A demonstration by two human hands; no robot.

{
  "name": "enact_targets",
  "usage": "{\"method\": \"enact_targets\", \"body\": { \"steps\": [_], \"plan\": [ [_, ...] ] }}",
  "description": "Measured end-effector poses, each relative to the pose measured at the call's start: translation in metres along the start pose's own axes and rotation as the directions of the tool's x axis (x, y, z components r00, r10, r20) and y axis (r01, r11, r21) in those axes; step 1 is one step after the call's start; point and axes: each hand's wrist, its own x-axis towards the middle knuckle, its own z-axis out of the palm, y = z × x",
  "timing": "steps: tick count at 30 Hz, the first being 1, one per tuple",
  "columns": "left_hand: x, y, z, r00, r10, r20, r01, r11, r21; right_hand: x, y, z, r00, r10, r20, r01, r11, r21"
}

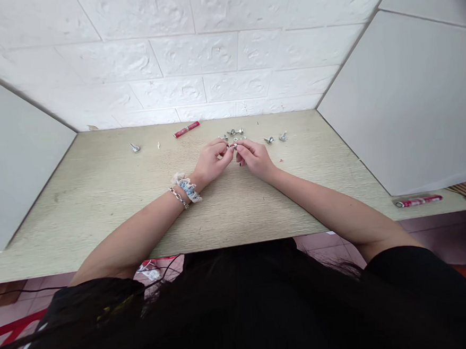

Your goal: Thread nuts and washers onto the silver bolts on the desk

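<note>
My left hand (213, 162) and my right hand (256, 159) meet over the middle of the table, both closed in a pinch. Between their fingertips is a small silvery bolt (235, 146), mostly covered by the fingers; whether a nut sits on it I cannot tell. Just behind the hands lies a cluster of metal bolts and nuts (236, 132), partly hidden by the fingers. To the right of my right hand are two bolts with washers, one nearer (269, 140) and one farther (283, 136). Another such bolt (135, 148) lies well to the left.
A red printed tube (187, 129) lies toward the back of the pale wooden table (110, 188). A second red tube (418, 201) is at the right front edge. White panels stand at both sides, and a white brick-pattern wall (217, 58) closes the back.
</note>
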Motion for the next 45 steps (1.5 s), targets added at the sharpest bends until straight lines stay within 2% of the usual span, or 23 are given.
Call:
{"method": "enact_targets", "body": {
  "steps": [12, 18, 21, 26, 31, 38, 45],
  "plan": [
    [0.0024, -0.0071, -0.0008, 0.993, -0.120, 0.003, 0.119, 0.992, 0.049, -0.0025, -0.0027, -0.0009, 0.999, -0.050, 0.012, 0.050, 0.999, -0.006],
    [0.0006, -0.0034, -0.0012, 0.995, -0.083, 0.062, 0.083, 0.997, -0.001, -0.0021, 0.0009, -0.0004, 0.997, -0.080, 0.001, 0.080, 0.996, 0.031],
    [-0.0003, -0.0005, -0.0013, 0.994, -0.058, 0.092, 0.060, 0.998, -0.020, -0.0011, 0.0023, -0.0002, 0.998, -0.056, 0.009, 0.056, 0.998, 0.038],
    [0.0002, 0.0004, -0.0012, 0.998, -0.065, 0.025, 0.066, 0.997, -0.032, -0.0002, 0.0014, -0.0003, 1.000, -0.006, 0.012, 0.006, 1.000, 0.017],
    [0.0019, -0.0013, -0.0017, 0.994, -0.112, -0.018, 0.111, 0.994, -0.023, -0.0014, -0.0037, -0.0013, 0.999, -0.031, 0.035, 0.032, 0.999, -0.023],
    [0.0017, -0.0046, -0.0004, 0.991, -0.127, -0.034, 0.127, 0.992, 0.011, -0.0026, 0.0007, -0.0012, 0.996, -0.074, 0.044, 0.074, 0.997, 0.020],
    [0.0009, -0.0046, -0.0007, 0.993, -0.116, 0.004, 0.116, 0.993, -0.004, -0.0032, 0.0033, 0.0000, 0.994, -0.099, 0.040, 0.097, 0.995, 0.034]
  ]
}}
